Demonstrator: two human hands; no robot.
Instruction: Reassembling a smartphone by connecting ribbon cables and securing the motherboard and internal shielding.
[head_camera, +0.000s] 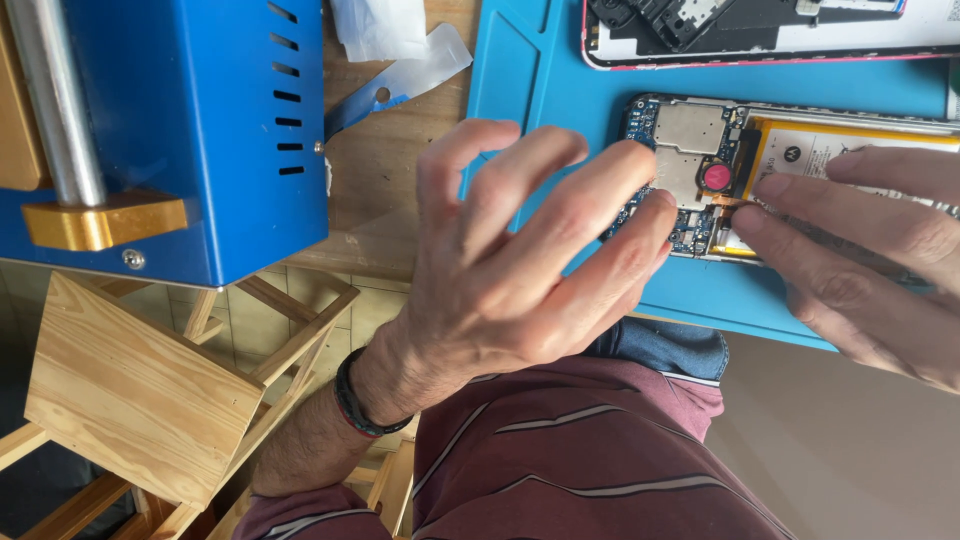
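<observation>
An opened phone (700, 150) lies on a blue work mat (540, 70), its circuit board, silver shields, a pink round part and a yellow-edged battery (830, 150) exposed. My left hand (520, 260) has its fingers spread, with the fingertips touching the board's left edge. My right hand (860, 250) comes in from the right, its fingertips pressed on the lower part of the phone near the battery's corner. Whether a tool is pinched in the right fingers cannot be told.
A second phone body with a pink rim (760, 35) lies at the mat's far edge. A blue metal machine (190, 130) with a steel roller and gold bracket stands at left. Clear plastic film (400, 50) lies on the wooden bench. A wooden stool (140, 400) is below.
</observation>
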